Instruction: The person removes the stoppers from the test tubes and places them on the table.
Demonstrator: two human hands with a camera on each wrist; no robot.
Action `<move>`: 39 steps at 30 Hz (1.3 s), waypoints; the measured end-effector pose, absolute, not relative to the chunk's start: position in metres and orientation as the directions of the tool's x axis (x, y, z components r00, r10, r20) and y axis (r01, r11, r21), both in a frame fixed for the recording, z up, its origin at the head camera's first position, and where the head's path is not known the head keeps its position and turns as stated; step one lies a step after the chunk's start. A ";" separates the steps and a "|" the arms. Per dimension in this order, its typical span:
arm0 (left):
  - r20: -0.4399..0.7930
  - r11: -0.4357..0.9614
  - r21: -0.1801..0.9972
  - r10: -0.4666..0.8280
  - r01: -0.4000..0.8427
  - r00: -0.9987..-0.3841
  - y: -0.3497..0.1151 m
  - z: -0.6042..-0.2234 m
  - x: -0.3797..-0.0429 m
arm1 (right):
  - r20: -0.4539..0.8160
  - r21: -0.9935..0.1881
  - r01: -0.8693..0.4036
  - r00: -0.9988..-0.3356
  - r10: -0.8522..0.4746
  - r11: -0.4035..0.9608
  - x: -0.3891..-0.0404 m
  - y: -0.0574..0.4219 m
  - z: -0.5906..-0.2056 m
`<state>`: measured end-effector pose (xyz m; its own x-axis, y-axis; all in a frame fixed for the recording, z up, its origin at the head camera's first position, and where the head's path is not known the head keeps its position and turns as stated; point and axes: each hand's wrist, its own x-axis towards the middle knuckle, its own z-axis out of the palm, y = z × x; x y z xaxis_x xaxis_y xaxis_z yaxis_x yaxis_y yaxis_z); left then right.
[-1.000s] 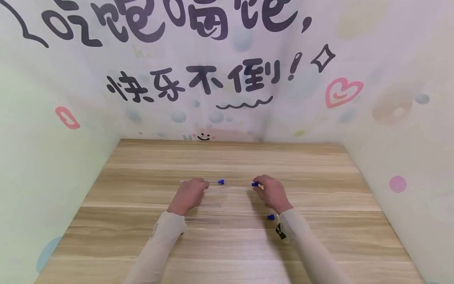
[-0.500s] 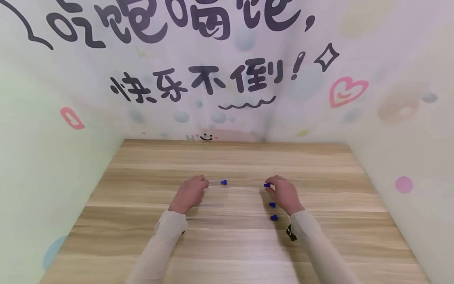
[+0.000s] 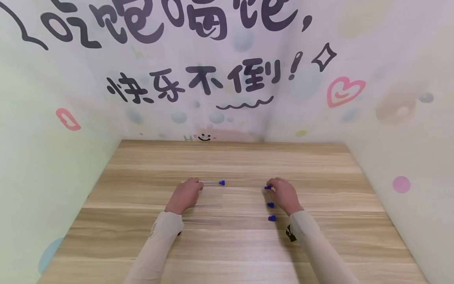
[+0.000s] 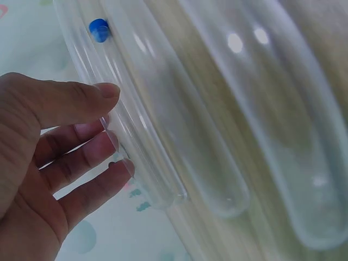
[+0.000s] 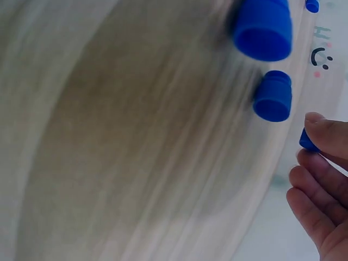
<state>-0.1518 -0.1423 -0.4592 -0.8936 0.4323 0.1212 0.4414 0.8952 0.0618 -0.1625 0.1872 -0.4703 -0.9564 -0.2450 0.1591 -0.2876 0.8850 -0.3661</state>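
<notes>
In the head view, my left hand (image 3: 185, 194) lies over the far clear test tubes. In the left wrist view, its thumb and fingertips pinch the outermost test tube (image 4: 76, 49). Close alongside runs a thinner clear tube, its blue cap (image 4: 99, 30) showing at the far end. My right hand (image 3: 285, 195) pinches another blue cap (image 5: 309, 140) between thumb and index finger, low over the table. Two more loose blue caps, a middle cap (image 3: 270, 205) and a near cap (image 3: 272, 218), stand in line in front of it.
Two wider uncapped tubes lie on the wooden table (image 3: 227, 252) nearer the person, a middle tube (image 4: 185, 109) and a near tube (image 4: 283, 130). A patterned wall (image 3: 227, 122) closes off the back and both sides.
My right hand has moved right with its cap and lowered it, in line with the two loose caps. The left hand has shifted slightly left along the tubes.
</notes>
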 end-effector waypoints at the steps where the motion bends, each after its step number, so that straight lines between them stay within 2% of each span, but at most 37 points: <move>1: 0.120 0.895 0.066 0.431 0.441 -0.894 -0.143 -0.461 -0.152 | 0.139 -0.364 -0.277 -0.960 -0.242 0.890 -0.163 0.187 -0.470; 7: 0.130 0.890 0.073 0.440 0.451 -0.889 -0.148 -0.469 -0.153 | 0.043 -0.373 -0.214 -0.976 -0.213 0.903 -0.163 0.188 -0.472; 25: 0.116 0.887 0.055 0.450 0.458 -0.886 -0.153 -0.475 -0.154 | -0.032 -0.369 -0.177 -0.979 -0.203 0.912 -0.164 0.192 -0.479; 33: 0.150 0.886 0.101 0.437 0.453 -0.887 -0.156 -0.465 -0.150 | 0.008 -0.368 -0.208 -0.975 -0.221 0.906 -0.166 0.190 -0.473; 39: 0.157 0.891 0.079 0.431 0.447 -0.888 -0.157 -0.455 -0.151 | 0.066 -0.319 -0.258 -0.966 -0.250 0.912 -0.165 0.182 -0.465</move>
